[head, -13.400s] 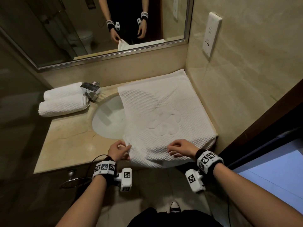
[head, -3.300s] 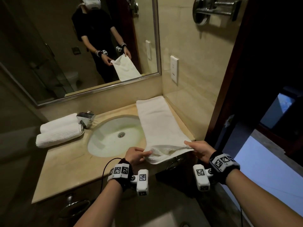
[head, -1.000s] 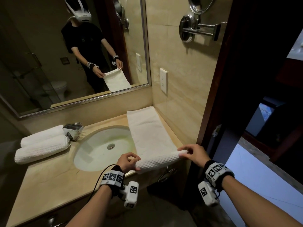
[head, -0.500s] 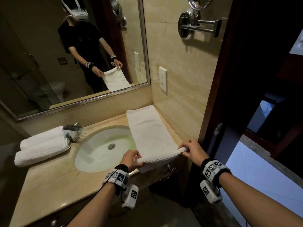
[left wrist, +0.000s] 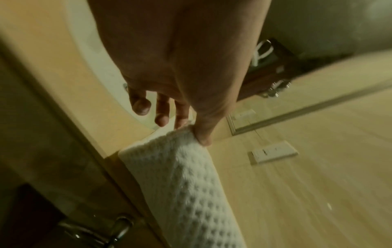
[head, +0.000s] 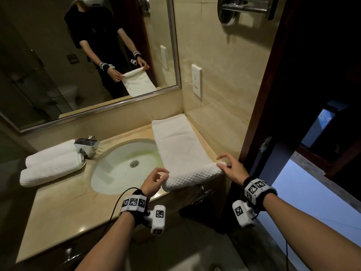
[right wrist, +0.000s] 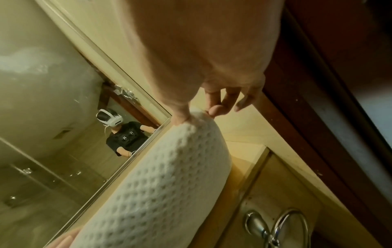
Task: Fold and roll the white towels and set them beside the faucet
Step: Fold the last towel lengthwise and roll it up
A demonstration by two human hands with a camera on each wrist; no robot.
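A white waffle towel (head: pixel 178 149) lies as a long folded strip on the counter, right of the sink, with its near end turned into a roll (head: pixel 193 177) at the counter's front edge. My left hand (head: pixel 164 176) pinches the roll's left end between thumb and fingers; in the left wrist view the thumb (left wrist: pixel 202 139) presses on the towel (left wrist: pixel 180 184). My right hand (head: pixel 220 163) holds the right end, thumb on the roll and fingers over it; the right wrist view shows that hand (right wrist: pixel 197 115) on the towel (right wrist: pixel 159 176). Two rolled white towels (head: pixel 50 167) lie left of the chrome faucet (head: pixel 87 146).
The oval sink (head: pixel 117 173) sits in the beige counter (head: pixel 62 208). A mirror (head: pixel 58 65) covers the back wall. The side wall with an outlet (head: pixel 196 81) borders the towel's right edge. A towel ring (head: pixel 201 196) hangs below the counter, and a dark door frame (head: pixel 259 114) stands to the right.
The rolled near end has moved away from me onto the counter's front edge and grown a little thicker. Both hands stayed at its two ends.
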